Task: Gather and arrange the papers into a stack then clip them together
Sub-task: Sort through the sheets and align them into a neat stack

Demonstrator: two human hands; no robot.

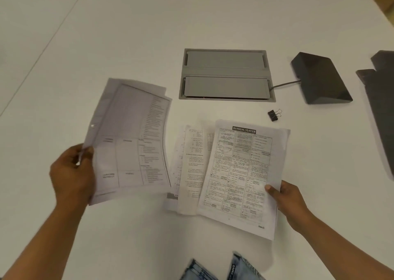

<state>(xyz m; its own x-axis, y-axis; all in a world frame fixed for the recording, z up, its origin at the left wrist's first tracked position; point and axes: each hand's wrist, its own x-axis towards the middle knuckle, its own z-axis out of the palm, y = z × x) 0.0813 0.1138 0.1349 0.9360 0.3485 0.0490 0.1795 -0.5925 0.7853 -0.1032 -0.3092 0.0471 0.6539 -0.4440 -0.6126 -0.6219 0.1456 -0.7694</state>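
Observation:
My left hand [72,173] grips the left edge of a few printed sheets [130,139], lifted and curved above the white table [128,34]. My right hand [287,201] pinches the lower right edge of a sheet headed "Banking System" [241,173], thumb on top. That sheet overlaps other printed papers [189,169] fanned out flat beneath it, between the two hands. A black binder clip [274,115] lies on the table beyond the right-hand papers, untouched.
A grey recessed cable box [226,75] is set into the table behind the papers. A dark wedge-shaped device [319,79] with a cable sits to its right, and another dark object [381,100] lies at the right edge. Jeans show at the bottom.

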